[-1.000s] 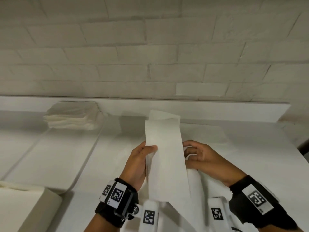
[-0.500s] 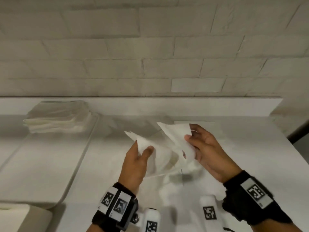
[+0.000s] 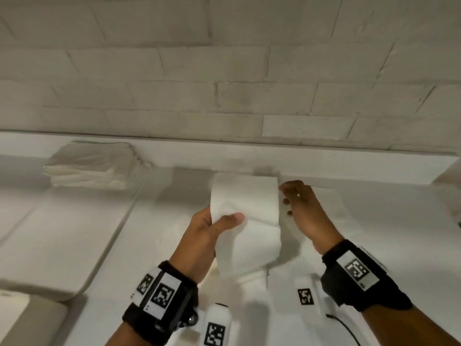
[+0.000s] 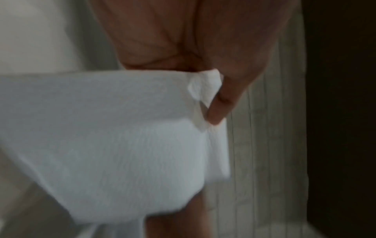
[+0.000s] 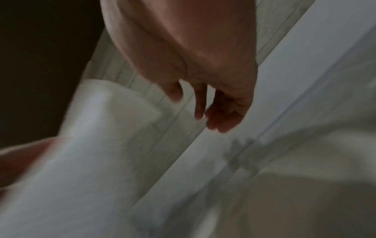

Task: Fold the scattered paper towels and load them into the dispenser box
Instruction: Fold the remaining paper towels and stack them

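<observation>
A white paper towel [image 3: 249,221], folded over into a short panel, is held upright above the table. My left hand [image 3: 222,224] grips its left edge, thumb on the front and fingers behind. The left wrist view shows the thumb [image 4: 223,99] pinching the towel [image 4: 114,136] at a crumpled corner. My right hand [image 3: 290,198] is beside the towel's upper right corner. In the right wrist view its fingers [image 5: 200,106] hang loosely and hold nothing, with the towel [image 5: 91,145] to their left. Whether they touch the edge is unclear.
A stack of folded towels [image 3: 92,168] lies at the back left by the wall ledge [image 3: 349,168]. A flat white tray [image 3: 55,236] fills the left side. A rounded white box corner [image 3: 25,318] shows at lower left. Loose towels [image 3: 331,213] lie under my right hand.
The long hanging towel was folded over into a shorter panel. My right hand let go of it and moved up to its right corner; my left hand kept its grip.
</observation>
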`<action>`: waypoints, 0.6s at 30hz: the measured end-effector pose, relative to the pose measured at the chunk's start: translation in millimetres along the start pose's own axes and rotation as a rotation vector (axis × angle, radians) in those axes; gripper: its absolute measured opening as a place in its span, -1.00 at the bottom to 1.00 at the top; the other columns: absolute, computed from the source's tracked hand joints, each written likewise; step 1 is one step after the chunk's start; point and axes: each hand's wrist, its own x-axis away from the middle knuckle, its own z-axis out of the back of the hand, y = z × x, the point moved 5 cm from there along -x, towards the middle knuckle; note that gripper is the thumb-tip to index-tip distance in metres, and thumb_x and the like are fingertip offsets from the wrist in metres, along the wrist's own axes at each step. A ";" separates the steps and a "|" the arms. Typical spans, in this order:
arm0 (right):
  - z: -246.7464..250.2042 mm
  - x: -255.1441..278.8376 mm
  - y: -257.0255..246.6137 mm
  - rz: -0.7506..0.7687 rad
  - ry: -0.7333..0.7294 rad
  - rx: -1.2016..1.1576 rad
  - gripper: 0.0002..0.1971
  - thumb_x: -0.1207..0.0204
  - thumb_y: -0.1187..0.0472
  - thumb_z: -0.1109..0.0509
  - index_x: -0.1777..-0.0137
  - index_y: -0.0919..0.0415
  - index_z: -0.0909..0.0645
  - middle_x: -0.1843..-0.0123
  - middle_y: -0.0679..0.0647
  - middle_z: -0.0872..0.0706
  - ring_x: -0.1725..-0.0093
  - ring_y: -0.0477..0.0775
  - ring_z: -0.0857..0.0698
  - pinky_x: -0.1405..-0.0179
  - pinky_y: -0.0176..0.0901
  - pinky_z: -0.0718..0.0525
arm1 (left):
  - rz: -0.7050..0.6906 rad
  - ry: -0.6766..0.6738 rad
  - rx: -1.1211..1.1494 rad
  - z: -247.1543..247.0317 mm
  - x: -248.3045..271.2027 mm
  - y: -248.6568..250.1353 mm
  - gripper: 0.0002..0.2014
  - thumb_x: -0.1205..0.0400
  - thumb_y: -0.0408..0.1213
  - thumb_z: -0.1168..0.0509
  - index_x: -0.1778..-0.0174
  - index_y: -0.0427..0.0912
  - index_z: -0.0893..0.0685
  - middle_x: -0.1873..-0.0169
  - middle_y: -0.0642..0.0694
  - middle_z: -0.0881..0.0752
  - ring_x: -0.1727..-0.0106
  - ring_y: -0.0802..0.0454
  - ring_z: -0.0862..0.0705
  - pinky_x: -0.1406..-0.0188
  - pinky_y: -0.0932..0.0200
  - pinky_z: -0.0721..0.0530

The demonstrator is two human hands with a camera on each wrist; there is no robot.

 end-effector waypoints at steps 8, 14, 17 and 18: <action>23.9 -44.8 53.4 0.125 -0.267 1.093 -0.62 -0.64 0.14 -0.32 -0.44 -0.11 -0.51 -0.44 -0.02 -0.47 -0.42 0.13 -0.48 -0.34 0.05 -0.55 | -0.090 0.149 -0.543 18.2 -4.4 -1.5 -0.82 -0.66 -0.33 -0.39 0.04 0.10 -0.75 0.19 0.21 -0.86 0.17 0.27 -0.79 0.16 0.31 -0.62; 37.2 -29.8 22.8 0.175 -0.015 0.987 -0.69 -0.76 0.06 -0.09 -0.32 -0.02 -0.62 -0.24 0.05 -0.71 -0.16 0.22 -0.70 -0.02 -0.03 -0.58 | -0.086 0.132 -0.200 12.4 7.6 2.2 -0.79 -0.38 -0.17 -0.53 0.21 -0.23 -0.79 0.23 -0.13 -0.85 0.19 -0.11 -0.81 0.12 0.01 -0.68; 60.0 1.4 -7.4 0.228 0.070 0.485 -0.82 -0.74 0.08 -0.17 -0.18 0.04 -0.59 -0.05 0.08 -0.77 -0.01 0.20 -0.72 0.12 -0.04 -0.60 | -0.057 0.027 0.134 4.6 12.7 5.7 -0.72 -0.23 -0.19 -0.51 0.24 -0.29 -0.79 0.18 -0.23 -0.79 0.12 -0.12 -0.80 0.07 0.02 -0.72; 63.2 18.3 -17.7 0.239 0.056 0.296 -0.87 -0.73 0.12 -0.21 -0.15 0.05 -0.57 -0.01 0.07 -0.78 0.04 0.15 -0.74 0.16 -0.06 -0.60 | -0.051 -0.016 0.202 -1.9 13.8 6.4 -0.72 -0.23 -0.22 -0.50 0.21 -0.29 -0.79 0.13 -0.23 -0.79 0.08 -0.09 -0.81 0.03 0.06 -0.76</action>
